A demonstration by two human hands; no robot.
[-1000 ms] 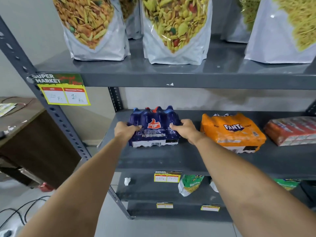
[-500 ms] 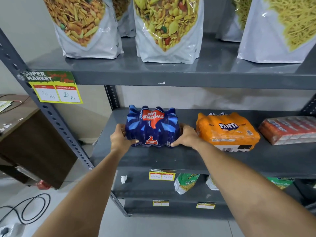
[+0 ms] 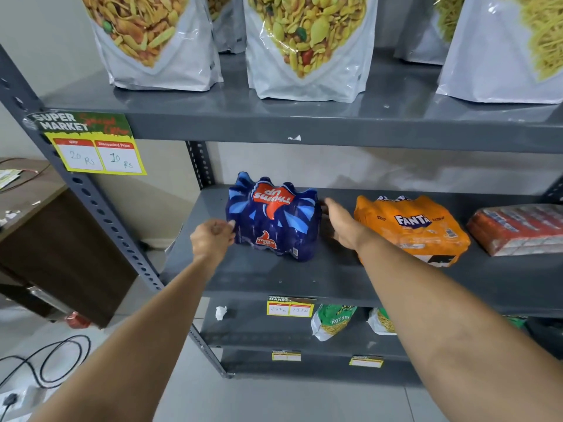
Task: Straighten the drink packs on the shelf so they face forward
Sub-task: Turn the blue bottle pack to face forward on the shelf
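Both hands flanked the blue Thums Up pack (image 3: 274,219) on the grey shelf (image 3: 335,278), left hand (image 3: 212,239) touching, right hand (image 3: 341,225) open beside it.

It was a small shop: a grey slotted-steel shelf rack (image 3: 304,129) carried a "Super Market" price tag (image 3: 91,144), big snack pouches (image 3: 307,47), and Thums Up (image 3: 274,217) and Fanta packs (image 3: 411,229).

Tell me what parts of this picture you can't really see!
- Head view: the far side of the blue drink pack faces away from the camera.
- The right hand has its fingertips tucked behind that pack.
- The red pack is cut off by the right edge.
- The snack bags lose their tops at the upper edge.
- The lower price tag has writing too small to read.
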